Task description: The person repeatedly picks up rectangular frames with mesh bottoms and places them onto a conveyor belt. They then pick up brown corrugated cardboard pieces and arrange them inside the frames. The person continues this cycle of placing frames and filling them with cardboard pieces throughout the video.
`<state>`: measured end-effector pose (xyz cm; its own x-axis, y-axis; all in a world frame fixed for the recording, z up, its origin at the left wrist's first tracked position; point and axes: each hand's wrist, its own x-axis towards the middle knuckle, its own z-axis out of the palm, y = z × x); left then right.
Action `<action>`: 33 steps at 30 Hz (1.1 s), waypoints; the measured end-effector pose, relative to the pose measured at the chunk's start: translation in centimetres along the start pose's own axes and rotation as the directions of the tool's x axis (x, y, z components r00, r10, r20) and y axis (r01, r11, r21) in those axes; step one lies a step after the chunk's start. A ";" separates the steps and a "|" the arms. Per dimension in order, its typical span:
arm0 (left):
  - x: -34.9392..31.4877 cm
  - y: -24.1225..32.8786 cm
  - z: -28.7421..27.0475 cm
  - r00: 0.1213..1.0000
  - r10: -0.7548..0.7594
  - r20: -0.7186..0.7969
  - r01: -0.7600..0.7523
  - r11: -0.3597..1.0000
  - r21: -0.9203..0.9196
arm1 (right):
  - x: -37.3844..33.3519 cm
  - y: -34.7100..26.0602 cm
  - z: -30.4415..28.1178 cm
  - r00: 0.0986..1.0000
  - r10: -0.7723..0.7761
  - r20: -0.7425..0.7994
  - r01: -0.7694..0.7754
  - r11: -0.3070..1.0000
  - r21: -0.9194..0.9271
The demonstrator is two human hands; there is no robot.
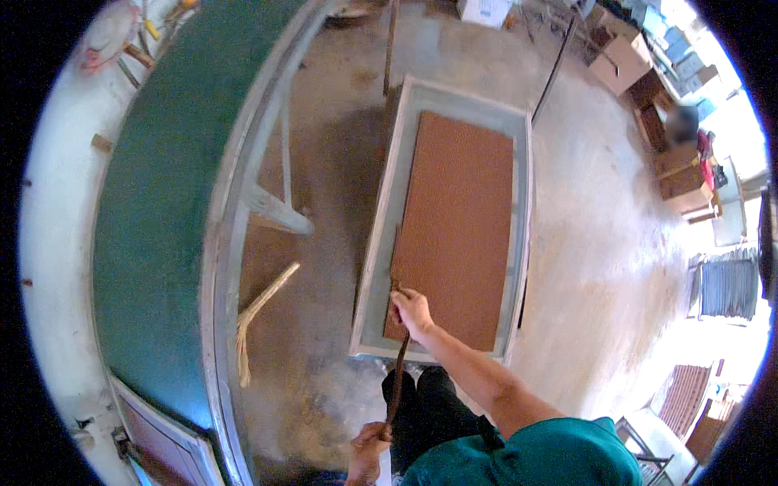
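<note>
A large brown ribbed sheet [462, 219] lies flat on a low, white-framed table [523, 219] in front of me. At the sheet's left edge, close to its near corner, my right hand [412, 312] is closed in a pinch on a narrow brown strip [397, 385]. That strip runs down over the table's near edge to my left hand [369, 448], whose fingers are closed around its lower part by my legs. Part of the strip is hidden under the right hand's fingers.
To my left stands a long green-topped table [162, 227] with a pale frame. A straw-coloured broom [259, 312] lies below its edge. Cardboard boxes [620, 65] and a seated or crouching person [682, 125] are at the far right. Stacked grey sheets [727, 287] stand nearer.
</note>
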<state>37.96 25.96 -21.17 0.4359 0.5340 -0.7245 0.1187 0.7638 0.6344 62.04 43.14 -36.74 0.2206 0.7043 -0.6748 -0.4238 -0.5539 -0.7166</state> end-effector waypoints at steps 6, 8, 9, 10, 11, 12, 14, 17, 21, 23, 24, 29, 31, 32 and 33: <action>-5.2 1.4 3.6 0.674 0.151 -0.723 -0.630 0.628 -0.456 | -21.1 -9.8 3.7 0.543 -0.412 0.732 0.837 0.337 -0.431; -8.0 1.6 3.4 0.654 0.165 -0.738 -0.595 0.714 -0.369 | -26.4 -10.3 5.9 0.366 -0.286 0.886 0.907 0.322 -0.271; -9.9 1.3 3.5 0.600 0.216 -0.770 -0.626 0.726 -0.285 | -28.7 -10.1 6.9 0.242 -0.255 0.936 0.955 0.234 -0.183; -13.2 -0.1 3.8 0.471 0.280 -0.837 -0.713 0.679 -0.174 | -31.8 -8.9 9.4 -0.006 -0.110 0.994 0.976 0.217 0.030; -14.5 -0.6 4.0 0.472 0.262 -0.842 -0.732 0.649 -0.208 | -33.7 -8.3 10.2 -0.138 -0.131 0.982 0.958 0.235 0.166; -15.9 -1.4 3.7 0.436 0.382 -0.815 -0.766 0.632 -0.114 | -35.4 -7.8 11.3 -0.260 -0.147 0.954 0.919 0.264 0.291; -18.0 -2.9 2.9 0.370 0.553 -0.746 -0.908 0.387 -0.164 | -38.8 -6.5 13.7 -0.458 -0.099 0.883 0.837 0.285 0.466; -25.5 -8.7 3.6 0.245 0.534 -0.809 -0.969 0.146 -0.198 | -47.3 -1.9 16.3 -0.654 0.062 0.754 0.707 0.407 0.579; -36.1 -18.9 5.6 -0.074 0.428 -0.901 -0.995 -0.093 0.038 | -59.0 7.1 18.5 -0.863 0.066 0.502 0.463 0.502 0.731; -41.6 -24.9 8.3 -0.242 0.299 -0.923 -0.970 -0.067 0.233 | -65.0 12.8 17.7 -0.905 0.032 0.424 0.350 0.624 0.698; -44.0 -27.6 8.5 -0.354 0.272 -0.895 -0.933 -0.041 0.357 | -67.2 15.7 18.0 -0.920 0.010 0.392 0.309 0.634 0.709; -54.9 -40.0 6.5 -0.500 -0.123 -0.857 -0.849 0.263 0.457 | -77.1 31.3 21.4 -0.943 -0.013 0.333 0.231 0.695 0.681; -56.7 -44.6 3.8 -0.502 -0.230 -0.834 -0.860 0.242 0.450 | -79.7 37.3 23.6 -0.942 0.166 0.291 0.330 0.614 0.717; -57.1 -47.1 1.8 -0.409 -0.283 -0.868 -0.873 0.399 0.281 | -80.3 39.9 25.1 -0.860 0.417 0.294 0.491 0.517 0.701; -57.4 -49.8 -0.9 -0.130 -0.314 -0.940 -0.867 0.496 -0.046 | -80.2 42.1 26.8 -0.801 0.516 0.303 0.531 0.378 0.758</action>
<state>6.18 -42.39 -11.38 -0.9330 0.0312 -0.3586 -0.3599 -0.0672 0.9306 3.01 -24.74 -8.12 -0.6620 -0.7153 0.2238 -0.7092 0.5013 -0.4956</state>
